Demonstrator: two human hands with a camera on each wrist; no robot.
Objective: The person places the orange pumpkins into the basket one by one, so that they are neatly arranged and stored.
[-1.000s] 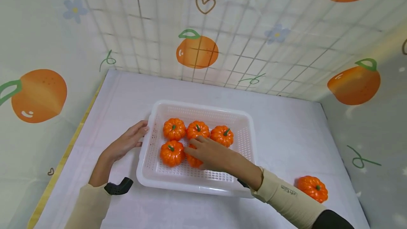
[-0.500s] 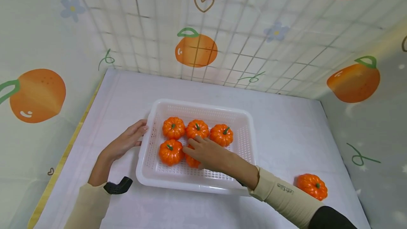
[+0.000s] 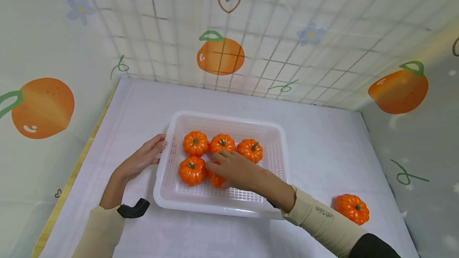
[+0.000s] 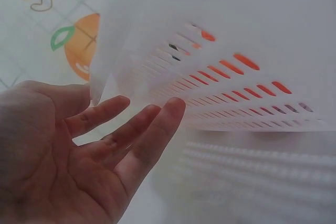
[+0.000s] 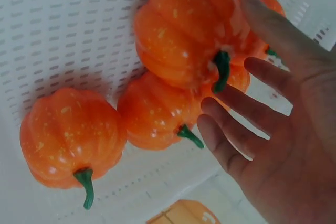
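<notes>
A white plastic basket [image 3: 222, 211] holds several glossy orange toy pumpkins with green stems. My left hand [image 3: 141, 158] rests against the basket's left end, and in the left wrist view its extended fingers [image 4: 157, 135] lie by the outer wall below the rim. Over the front middle pumpkin [image 3: 216, 180] hovers my right hand [image 3: 238, 170], partly covering it. In the right wrist view that pumpkin [image 5: 178, 30] sits beside the spread fingers, with the thumb [image 5: 273, 27] overlapping its edge; contact is hard to judge. A front left pumpkin [image 3: 193, 171] and three back-row pumpkins [image 3: 222, 143] surround the hand.
Another pumpkin [image 3: 352, 209] lies outside the basket on the white table cover [image 3: 322, 142], at the right near my forearm. Printed fabric walls [image 3: 272, 51] enclose the back and sides. A yellow strip [image 3: 79, 166] runs along the left edge.
My right hand has lifted and drawn back very slightly over the front middle pumpkin. The left hand and basket keep their places; the head view has shifted a little.
</notes>
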